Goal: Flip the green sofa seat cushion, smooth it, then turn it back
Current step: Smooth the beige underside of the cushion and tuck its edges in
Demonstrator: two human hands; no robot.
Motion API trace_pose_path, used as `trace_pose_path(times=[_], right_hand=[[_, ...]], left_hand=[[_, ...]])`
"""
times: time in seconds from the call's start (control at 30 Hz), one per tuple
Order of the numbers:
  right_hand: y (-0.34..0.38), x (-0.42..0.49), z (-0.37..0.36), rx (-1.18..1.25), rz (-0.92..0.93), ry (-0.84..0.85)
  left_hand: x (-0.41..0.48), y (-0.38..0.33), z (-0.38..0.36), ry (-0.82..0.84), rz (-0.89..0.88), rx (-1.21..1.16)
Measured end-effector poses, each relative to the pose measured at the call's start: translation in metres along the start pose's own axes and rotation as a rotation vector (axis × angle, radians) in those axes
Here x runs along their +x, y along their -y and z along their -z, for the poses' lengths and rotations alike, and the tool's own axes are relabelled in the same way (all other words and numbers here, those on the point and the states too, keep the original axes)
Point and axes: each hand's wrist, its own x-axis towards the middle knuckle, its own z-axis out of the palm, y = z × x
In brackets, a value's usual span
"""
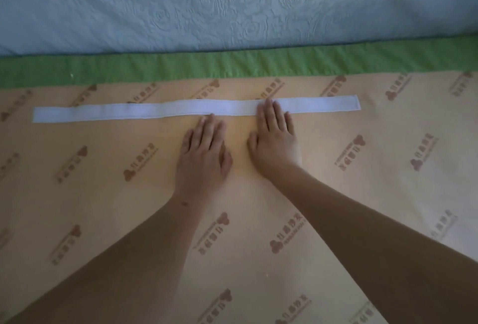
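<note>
The seat cushion (103,194) lies with its underside up: tan lining printed with brown logos, and a green fabric band (181,67) along its far edge. A long white strip (124,112) runs across the lining near that edge. My left hand (204,153) lies flat on the lining, fingers straight, fingertips just short of the strip. Beside it my right hand (275,134) is also flat, with its fingertips resting on the white strip. Both forearms reach in from the lower edge.
A pale blue quilted cover (232,5) with a rose pattern fills the far side behind the green band.
</note>
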Motion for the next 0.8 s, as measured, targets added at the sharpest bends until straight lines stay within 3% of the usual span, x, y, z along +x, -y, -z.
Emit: trace_pose_path(times=[0.03,0.13,0.17,0.3,0.43,0.57,0.7,0.8], right_hand=[[0.005,0.006,0.002,0.029,-0.009,-0.001],[0.03,0.017,0.026,0.084,-0.004,-0.296],[0.035,0.012,0.024,0.067,0.037,-0.315],[0.046,-0.005,-0.017,0.004,0.011,-0.058],[0.088,0.003,-0.012,0.048,-0.037,-0.338],[0.104,0.001,-0.04,0.053,-0.149,-0.117],[0.144,0.01,-0.03,0.012,-0.083,-0.379],[0.159,0.005,-0.054,-0.019,-0.091,-0.181]], left_hand=[[-0.002,0.005,-0.001,-0.007,0.025,-0.024],[-0.005,0.021,-0.004,-0.031,0.009,-0.068],[-0.006,0.027,-0.005,-0.036,-0.027,-0.077],[-0.018,0.055,-0.009,-0.046,-0.118,-0.103],[-0.032,0.083,-0.011,-0.062,-0.13,-0.13],[-0.04,0.112,-0.012,-0.075,-0.168,-0.136],[-0.038,0.138,-0.01,-0.067,-0.194,-0.126],[-0.042,0.168,-0.007,-0.062,-0.204,-0.088]])
